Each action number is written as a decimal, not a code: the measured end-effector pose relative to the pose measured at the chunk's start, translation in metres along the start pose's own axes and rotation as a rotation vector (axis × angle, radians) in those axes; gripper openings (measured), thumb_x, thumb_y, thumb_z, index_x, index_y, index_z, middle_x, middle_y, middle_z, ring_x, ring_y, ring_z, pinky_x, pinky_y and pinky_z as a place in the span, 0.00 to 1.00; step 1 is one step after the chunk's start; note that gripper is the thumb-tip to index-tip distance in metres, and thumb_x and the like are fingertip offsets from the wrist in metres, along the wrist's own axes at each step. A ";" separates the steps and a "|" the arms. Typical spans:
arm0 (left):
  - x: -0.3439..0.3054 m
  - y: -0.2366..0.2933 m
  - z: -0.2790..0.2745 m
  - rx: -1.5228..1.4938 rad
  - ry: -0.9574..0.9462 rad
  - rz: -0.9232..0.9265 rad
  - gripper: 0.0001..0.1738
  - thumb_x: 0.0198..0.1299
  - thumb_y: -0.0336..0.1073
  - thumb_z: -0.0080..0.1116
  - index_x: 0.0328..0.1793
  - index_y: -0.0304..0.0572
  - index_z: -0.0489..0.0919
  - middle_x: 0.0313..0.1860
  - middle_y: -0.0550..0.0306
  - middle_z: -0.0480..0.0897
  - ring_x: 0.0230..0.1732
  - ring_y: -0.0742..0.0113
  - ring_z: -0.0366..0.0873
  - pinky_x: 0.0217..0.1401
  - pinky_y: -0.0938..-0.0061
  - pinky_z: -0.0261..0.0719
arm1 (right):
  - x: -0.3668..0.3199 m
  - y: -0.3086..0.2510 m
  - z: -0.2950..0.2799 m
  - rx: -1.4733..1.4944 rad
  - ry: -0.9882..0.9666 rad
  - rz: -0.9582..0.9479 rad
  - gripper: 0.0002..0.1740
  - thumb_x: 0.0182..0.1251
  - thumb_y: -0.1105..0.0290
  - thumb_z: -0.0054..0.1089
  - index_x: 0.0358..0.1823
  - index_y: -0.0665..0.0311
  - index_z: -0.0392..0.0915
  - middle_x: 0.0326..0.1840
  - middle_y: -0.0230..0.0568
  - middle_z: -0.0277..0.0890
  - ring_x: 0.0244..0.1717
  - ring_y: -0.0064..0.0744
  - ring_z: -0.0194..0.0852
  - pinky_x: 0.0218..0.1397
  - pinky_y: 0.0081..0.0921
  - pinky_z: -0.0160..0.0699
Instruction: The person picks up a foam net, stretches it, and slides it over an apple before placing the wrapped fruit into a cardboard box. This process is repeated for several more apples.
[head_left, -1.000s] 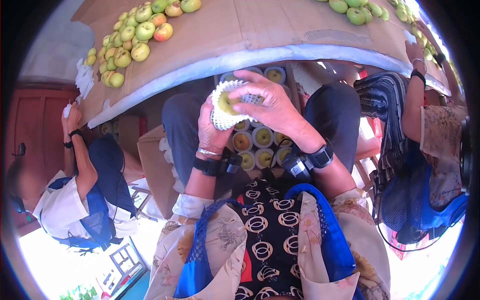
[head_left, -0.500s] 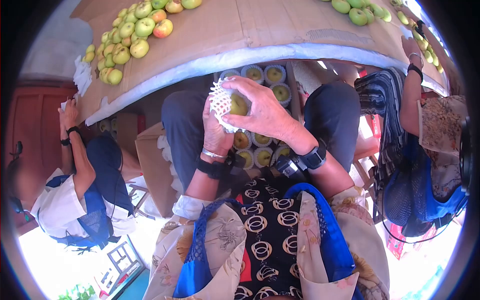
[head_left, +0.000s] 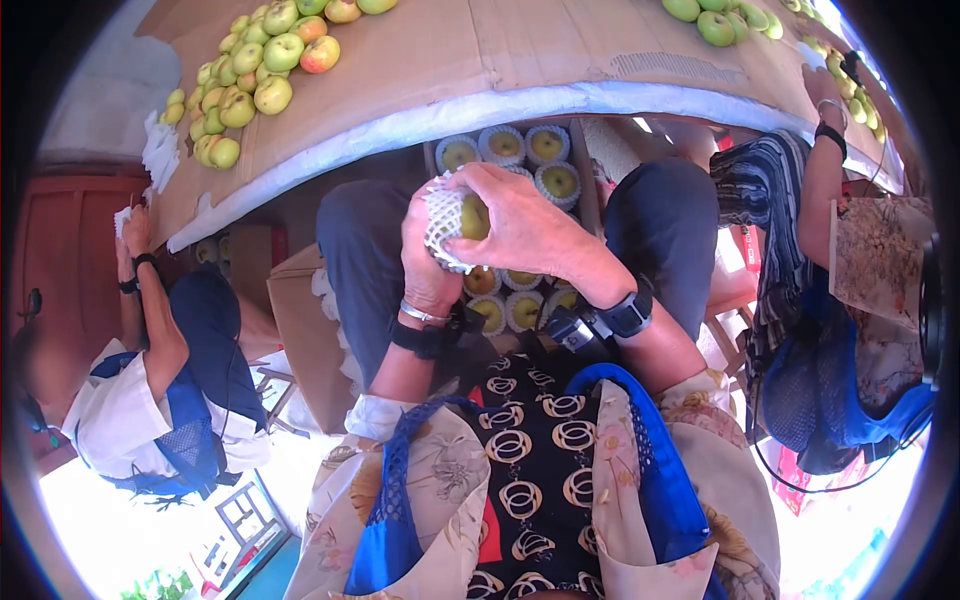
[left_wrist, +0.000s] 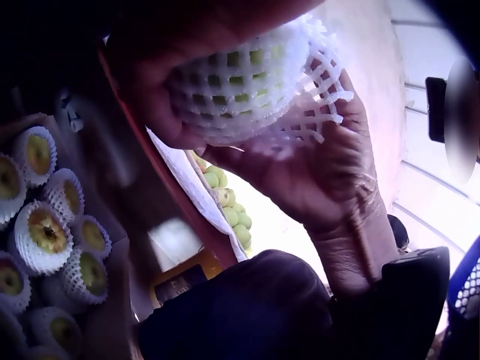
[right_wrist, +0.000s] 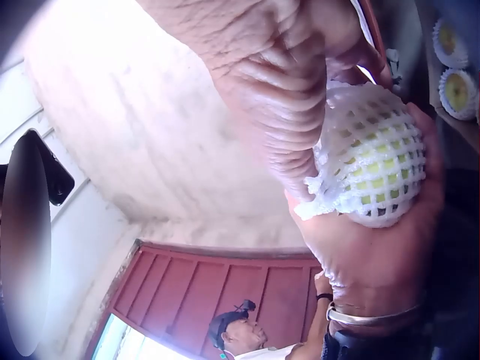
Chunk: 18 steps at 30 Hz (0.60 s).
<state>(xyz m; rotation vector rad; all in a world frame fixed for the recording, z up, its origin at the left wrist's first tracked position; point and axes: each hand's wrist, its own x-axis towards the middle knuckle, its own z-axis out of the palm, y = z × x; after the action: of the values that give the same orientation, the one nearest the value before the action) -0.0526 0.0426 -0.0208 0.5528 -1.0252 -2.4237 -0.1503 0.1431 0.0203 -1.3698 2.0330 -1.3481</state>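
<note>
a: starting with the largest item, what are you noting?

b: the table (head_left: 560, 50) is spanning the upper part of the head view, with cardboard covering its top and a pile of bare apples (head_left: 283, 52) lying toward its left side.

a: and below it?

b: an open carton (head_left: 590, 170) is sitting between the knees (head_left: 660, 215), under the hands. foam-netted apples (head_left: 547, 145) are filling the part i can see.

a: state of the hands?

b: both are engaged. the left hand (head_left: 428, 275) is cupping one apple (head_left: 475, 218) through its net. the right hand (head_left: 525, 220) is gripping the same fruit from the other side, its thumb and fingers bending round it. neither is hanging free.

a: position of that apple?

b: it is being held above the carton, bare on the side facing the right palm. the foam net (head_left: 443, 225) is covering the rest, its loose edge flaring toward that palm.

a: hazards?

b: in my judgement, three. a slackening left grip could be letting the fruit slide out through the uncovered side, bruising it and those beneath. hard pulling at the flared edge could be tearing the thin strands. uneven tugging could be bunching the foam, leaving skin unprotected.
</note>
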 end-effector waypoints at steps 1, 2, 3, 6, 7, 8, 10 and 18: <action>0.000 0.001 0.001 0.105 0.003 0.032 0.27 0.58 0.46 0.44 0.59 0.34 0.66 0.52 0.49 0.74 0.51 0.58 0.74 0.57 0.67 0.70 | 0.000 0.001 0.000 0.002 0.002 -0.014 0.30 0.43 0.62 0.65 0.48 0.68 0.68 0.46 0.53 0.71 0.48 0.49 0.71 0.53 0.35 0.69; 0.001 0.001 -0.001 0.114 0.003 -0.004 0.27 0.58 0.45 0.44 0.59 0.34 0.66 0.52 0.49 0.74 0.51 0.58 0.74 0.58 0.67 0.70 | 0.001 0.004 0.001 0.005 0.005 -0.028 0.30 0.44 0.62 0.65 0.49 0.68 0.68 0.46 0.52 0.72 0.48 0.49 0.71 0.53 0.35 0.69; 0.002 0.003 -0.004 0.123 0.000 -0.040 0.27 0.57 0.44 0.45 0.59 0.34 0.66 0.52 0.50 0.74 0.52 0.58 0.73 0.58 0.67 0.69 | 0.003 0.005 0.000 0.006 0.008 -0.042 0.30 0.44 0.61 0.65 0.49 0.68 0.69 0.46 0.52 0.72 0.48 0.48 0.71 0.53 0.35 0.69; 0.004 0.009 0.000 0.023 -0.030 -0.072 0.30 0.53 0.44 0.47 0.61 0.36 0.65 0.52 0.50 0.73 0.53 0.57 0.72 0.59 0.66 0.68 | 0.005 0.002 -0.010 0.147 -0.005 0.005 0.26 0.50 0.62 0.62 0.50 0.68 0.71 0.48 0.48 0.74 0.47 0.38 0.73 0.51 0.30 0.70; 0.004 0.012 0.004 -0.033 -0.042 -0.069 0.31 0.52 0.44 0.47 0.62 0.37 0.64 0.53 0.49 0.73 0.54 0.57 0.72 0.60 0.65 0.68 | 0.006 0.004 -0.012 0.227 -0.018 0.053 0.23 0.53 0.64 0.60 0.49 0.68 0.72 0.48 0.46 0.74 0.47 0.34 0.73 0.51 0.28 0.70; 0.005 0.015 0.005 -0.098 -0.077 -0.071 0.32 0.51 0.45 0.48 0.62 0.38 0.64 0.54 0.49 0.72 0.55 0.56 0.71 0.60 0.64 0.67 | 0.007 0.006 -0.015 0.305 -0.031 0.101 0.21 0.56 0.65 0.58 0.49 0.68 0.72 0.48 0.43 0.74 0.47 0.30 0.73 0.51 0.26 0.70; 0.008 0.020 0.003 -0.227 -0.151 -0.080 0.34 0.49 0.47 0.48 0.63 0.41 0.63 0.56 0.48 0.71 0.57 0.55 0.70 0.61 0.62 0.66 | 0.009 0.010 -0.013 0.441 0.000 0.129 0.17 0.59 0.67 0.55 0.47 0.67 0.74 0.47 0.40 0.75 0.45 0.25 0.73 0.47 0.22 0.70; 0.013 0.034 0.002 -0.405 -0.090 -0.151 0.36 0.50 0.52 0.45 0.64 0.42 0.63 0.64 0.46 0.64 0.63 0.52 0.63 0.63 0.51 0.63 | 0.015 0.021 0.003 0.751 0.107 0.115 0.12 0.60 0.71 0.52 0.45 0.67 0.75 0.44 0.36 0.75 0.44 0.22 0.73 0.45 0.19 0.71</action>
<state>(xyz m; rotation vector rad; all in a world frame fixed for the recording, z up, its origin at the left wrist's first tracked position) -0.0559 0.0148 0.0034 0.3929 -0.5126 -2.7104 -0.1666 0.1300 0.0039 -0.8382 1.3788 -1.8829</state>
